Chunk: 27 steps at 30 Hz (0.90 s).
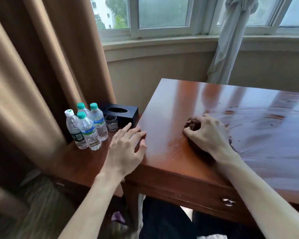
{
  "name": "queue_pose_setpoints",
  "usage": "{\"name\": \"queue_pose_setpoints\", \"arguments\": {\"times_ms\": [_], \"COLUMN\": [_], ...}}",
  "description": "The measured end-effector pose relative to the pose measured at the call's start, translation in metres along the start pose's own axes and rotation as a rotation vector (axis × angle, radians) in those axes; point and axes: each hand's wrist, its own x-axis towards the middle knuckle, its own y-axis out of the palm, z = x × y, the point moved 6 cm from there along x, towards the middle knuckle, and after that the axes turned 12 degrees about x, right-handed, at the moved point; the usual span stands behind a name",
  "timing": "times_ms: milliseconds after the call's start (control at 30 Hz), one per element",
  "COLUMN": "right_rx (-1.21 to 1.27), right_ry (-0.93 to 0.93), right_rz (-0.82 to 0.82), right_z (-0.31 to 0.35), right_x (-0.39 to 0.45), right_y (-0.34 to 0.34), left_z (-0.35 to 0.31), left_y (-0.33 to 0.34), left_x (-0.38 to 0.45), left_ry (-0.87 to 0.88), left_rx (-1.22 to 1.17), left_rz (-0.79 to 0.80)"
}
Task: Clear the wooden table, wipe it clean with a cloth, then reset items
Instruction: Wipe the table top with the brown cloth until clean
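- Cloth (193,125): a dark brown, bunched wad lying on the wooden counter (171,107), toward its left end and a little back from the near edge. Only the part showing between the fingers and at the heel of the hand is visible.
- Head view, right hand (207,133): the grip is closed on the cloth, fingers curled over the wad and pressing it onto the counter top. The forearm runs in from the lower right, so the cloth sits directly under this grip.
- Head view, left hand (126,145): the grip is slack, with fingers straight and spread. It rests flat over the counter's left edge and holds nothing.
- Controlling relation: the unwiped strip appears to lie between the cloth and the left edge, to the left of the right-hand grip. The left hand sits on that edge, in the line of a leftward stroke. The right hand is the nearer one, as it is already on the cloth.
- Judgement: wiping is in progress. A wet sheen with streaks shows to the right of the cloth.
- Cleared items: four water bottles (86,128), a glass (111,122) and a black tissue box (121,112) stand on the lower side table (72,163), just beside the counter's left edge. Resetting is not yet done.
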Motion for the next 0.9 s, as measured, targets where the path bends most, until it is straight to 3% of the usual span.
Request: {"name": "queue_pose_setpoints", "arguments": {"times_ms": [133,200,267,367,467,533,600,767,900], "right_rx": [0.033,0.123,0.091,0.062,0.033,0.147,0.156,0.082,0.140], "right_ry": [-0.163,-0.187,-0.145,0.059,-0.087,-0.176,-0.136,0.040,-0.151], "right_rz": [0.038,0.103,0.082,-0.007,-0.002,0.102,0.145,0.026,0.089], "right_z": [0.051,0.049,0.033,0.014,0.043,0.054,0.045,0.027,0.061], "right_x": [-0.076,-0.089,-0.048,0.013,-0.034,-0.080,-0.063,0.024,-0.062], "right_y": [0.012,0.003,0.002,0.008,0.013,0.008,0.003,0.018,0.015], "left_z": [-0.021,-0.017,-0.014,-0.015,-0.015,-0.015,-0.017,-0.017,-0.018], "left_y": [-0.005,-0.004,-0.003,-0.001,0.005,0.005,0.005,0.005,0.004], "left_x": [-0.017,-0.023,-0.020,-0.018,-0.020,-0.020,-0.020,-0.024,-0.023], "left_ry": [0.390,0.474,0.489,0.456,0.445,0.448,0.451,0.391,0.398], "left_rx": [0.134,0.183,0.186,0.144,0.138,0.144,0.154,0.132,0.117], "left_rz": [0.109,0.153,0.131,0.086,0.043,0.040,0.040,0.128,0.094]}}
